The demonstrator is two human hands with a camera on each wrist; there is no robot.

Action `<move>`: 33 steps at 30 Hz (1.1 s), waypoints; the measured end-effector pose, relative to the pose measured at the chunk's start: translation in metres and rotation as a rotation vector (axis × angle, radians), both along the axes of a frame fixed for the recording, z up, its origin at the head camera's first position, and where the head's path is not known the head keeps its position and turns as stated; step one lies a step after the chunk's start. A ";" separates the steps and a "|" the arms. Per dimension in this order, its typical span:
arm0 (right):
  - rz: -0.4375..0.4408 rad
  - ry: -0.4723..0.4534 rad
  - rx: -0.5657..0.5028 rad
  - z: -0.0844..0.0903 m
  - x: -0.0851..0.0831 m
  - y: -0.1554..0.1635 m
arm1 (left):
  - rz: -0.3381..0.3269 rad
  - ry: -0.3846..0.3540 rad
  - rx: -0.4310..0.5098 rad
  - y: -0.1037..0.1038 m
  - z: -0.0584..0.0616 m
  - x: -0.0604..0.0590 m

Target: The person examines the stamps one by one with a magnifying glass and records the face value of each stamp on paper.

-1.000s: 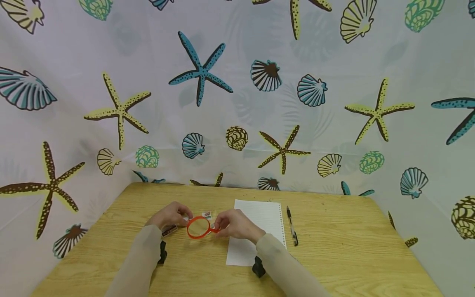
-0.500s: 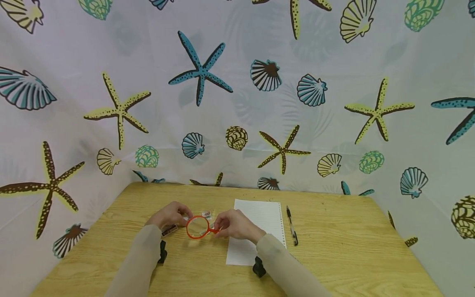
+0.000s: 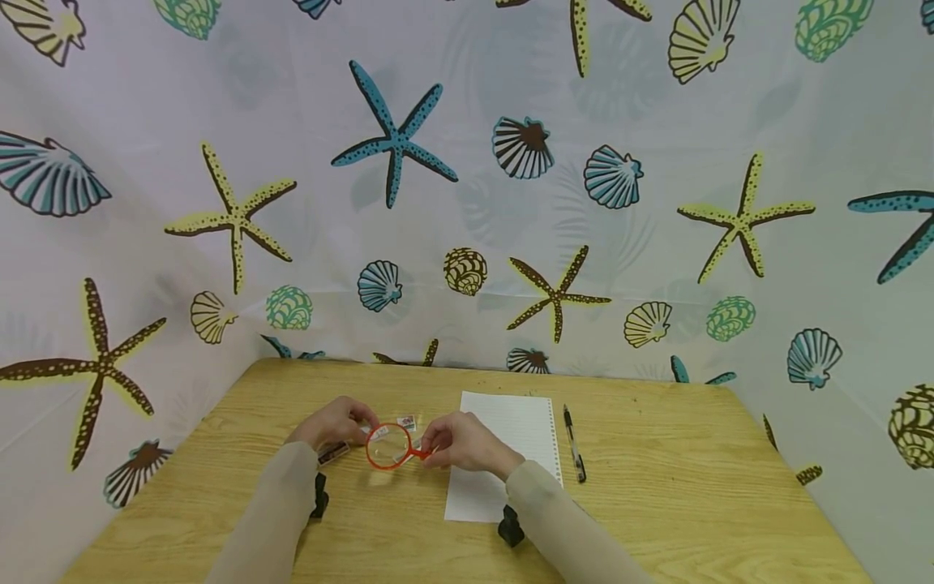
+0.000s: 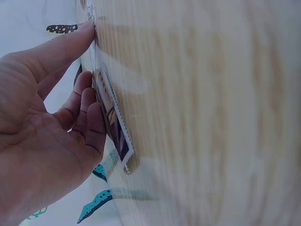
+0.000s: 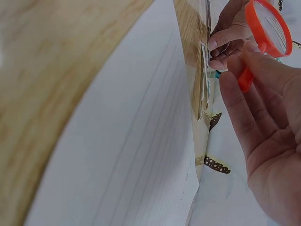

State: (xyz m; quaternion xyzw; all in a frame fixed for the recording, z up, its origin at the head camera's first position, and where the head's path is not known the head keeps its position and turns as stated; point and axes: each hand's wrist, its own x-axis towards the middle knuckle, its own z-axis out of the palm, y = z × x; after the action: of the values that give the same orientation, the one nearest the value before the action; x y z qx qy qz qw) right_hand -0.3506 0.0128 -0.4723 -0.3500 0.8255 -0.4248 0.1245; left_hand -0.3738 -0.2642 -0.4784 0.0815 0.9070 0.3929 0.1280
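Observation:
My right hand (image 3: 463,442) pinches the handle of a red-rimmed magnifying glass (image 5: 274,29) between thumb and fingers. Its round lens hovers above the table, tilted, and a small pale piece shows through its upper left. At the left, my left hand (image 3: 337,422) holds a small whitish postage stamp (image 3: 367,429) by its edge, close to the tabletop. A darker stamp (image 4: 115,120) with a perforated edge lies beside that hand's curled fingers. Beyond the lens lies another stamp (image 3: 406,422), with a reddish picture. A further pale piece shows partly behind the magnifying glass handle.
A lined sheet of paper (image 3: 511,418) lies under and beyond my right forearm. Right of it rests a black-capped clear pen (image 3: 575,444). The wooden table (image 3: 679,478) ends at a white curtain (image 3: 452,219) printed with shells and starfish.
The magnifying glass has shifted very slightly left and up, and its lens has turned from yellowish to clear, now showing the pale piece. Both hands stay almost still.

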 end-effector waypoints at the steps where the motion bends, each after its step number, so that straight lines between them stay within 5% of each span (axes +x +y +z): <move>1: 0.000 0.004 -0.002 0.000 0.000 0.000 | 0.001 -0.003 0.002 0.000 0.000 -0.001; 33: 0.001 -0.154 -0.107 0.002 0.005 0.024 | -0.006 -0.003 -0.040 -0.001 0.002 -0.001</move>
State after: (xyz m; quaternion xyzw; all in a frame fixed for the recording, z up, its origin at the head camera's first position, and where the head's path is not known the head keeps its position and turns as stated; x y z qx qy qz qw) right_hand -0.3457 0.0365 -0.4708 -0.3229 0.7896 -0.4938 0.1687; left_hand -0.3752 -0.2653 -0.4762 0.0811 0.9143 0.3742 0.1321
